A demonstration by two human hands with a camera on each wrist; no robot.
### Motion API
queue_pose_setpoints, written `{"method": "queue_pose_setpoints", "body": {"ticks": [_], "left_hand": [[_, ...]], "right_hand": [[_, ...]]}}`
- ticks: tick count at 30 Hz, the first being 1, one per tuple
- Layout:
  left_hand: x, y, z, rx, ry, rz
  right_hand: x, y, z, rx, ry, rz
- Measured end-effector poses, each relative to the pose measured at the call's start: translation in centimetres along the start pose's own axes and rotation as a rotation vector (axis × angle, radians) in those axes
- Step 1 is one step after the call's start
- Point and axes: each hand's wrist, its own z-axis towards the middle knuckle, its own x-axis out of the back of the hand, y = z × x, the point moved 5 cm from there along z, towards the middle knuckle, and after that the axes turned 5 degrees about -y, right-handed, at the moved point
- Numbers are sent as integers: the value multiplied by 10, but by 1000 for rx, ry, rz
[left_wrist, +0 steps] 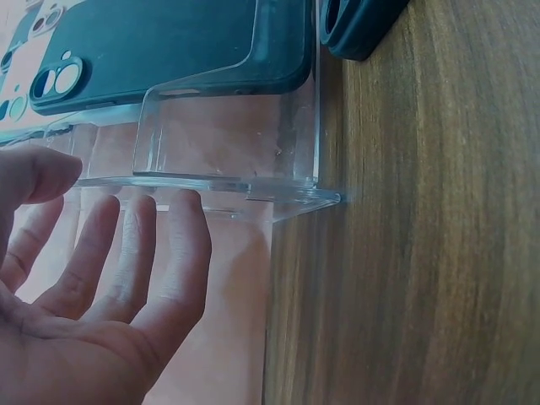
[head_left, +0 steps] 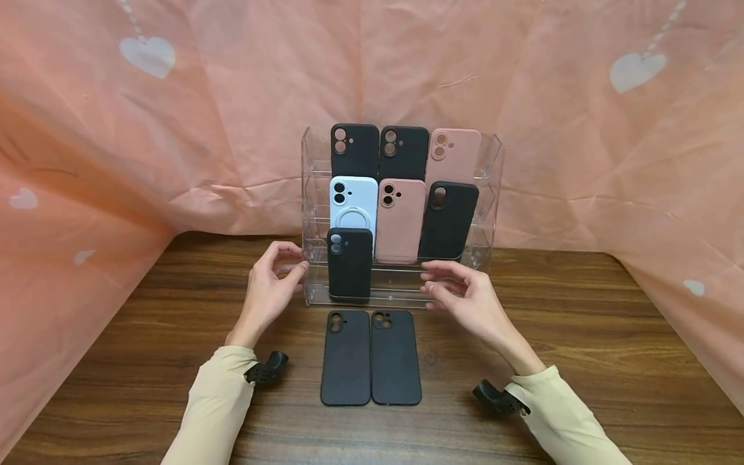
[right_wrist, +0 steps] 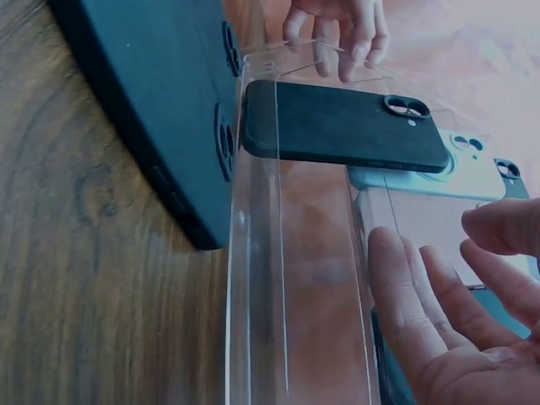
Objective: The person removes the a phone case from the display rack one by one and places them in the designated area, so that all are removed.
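Already, seven phone cases stand in a clear rack [head_left: 401, 298] at the center of the frame, while two lie outside it. Alone in the lowest row is a black case [head_left: 350, 265], upright at center left. Behind it, the middle row carries a white case [head_left: 352, 194], a pink case [head_left: 401, 219] and a black one [head_left: 450, 219] that tilts right; the top row shows two black cases [head_left: 357, 152] [head_left: 405, 155] and another pink one [head_left: 454, 152]. Judged by that count, the racking looks well along, with two flat black cases [head_left: 345, 358] [head_left: 396, 358], side by side at lower center, left to place. The left hand [head_left: 273, 278], fingers loosely bent and grasping nothing, is at the rack's left edge; whether it touches is unclear. The right hand [head_left: 465, 294], likewise released, is at the lower row's right end. Around them spread a wooden tabletop [head_left: 581, 336] and, across the upper frame, pink cloth [head_left: 261, 77].
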Motion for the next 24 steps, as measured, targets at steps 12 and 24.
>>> {"method": "queue_pose_setpoints", "body": {"ticks": [12, 24], "left_hand": [[0, -1, 0, 10, 10, 9], [0, -3, -1, -4, 16, -5]], "right_hand": [[-1, -6, 10, 47, 51, 10], [-14, -8, 22, 51, 46, -5]]}}
